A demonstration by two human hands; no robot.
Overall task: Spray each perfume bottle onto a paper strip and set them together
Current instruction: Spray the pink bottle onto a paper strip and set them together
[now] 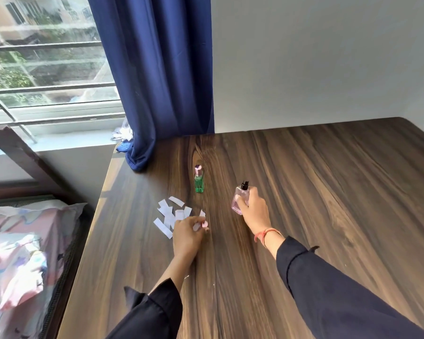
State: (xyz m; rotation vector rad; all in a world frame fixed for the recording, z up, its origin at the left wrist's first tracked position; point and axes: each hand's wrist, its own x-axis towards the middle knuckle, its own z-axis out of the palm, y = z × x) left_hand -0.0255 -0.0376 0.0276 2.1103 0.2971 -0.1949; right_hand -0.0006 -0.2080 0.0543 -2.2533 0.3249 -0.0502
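Perfume bottles appear at two places on the wooden table (328,192), described here from left to right. At far left, off the table, lies a bed with patterned bedding (17,253), below a window (42,57); a blue curtain (154,77) hangs down onto the table's back corner. Loose paper strips (168,215) lie scattered on the table, some overlapping. Your left hand (187,234) rests just beside the strips, at their right edge; its fingers are curled closed around a small pink cap (204,224) and what looks like a pale scrap, though the scrap cannot be identified with certainty. Beyond that hand a green bottle (199,184) stands upright with its pinkish cap on, apart from the strips. Further right, your right hand (253,207) grips a pink bottle (240,200), fingers wrapped around its body; its black spray nozzle (244,185) is uncovered. Whether this bottle touches the table cannot be told. A red thread (267,234) circles your right wrist.
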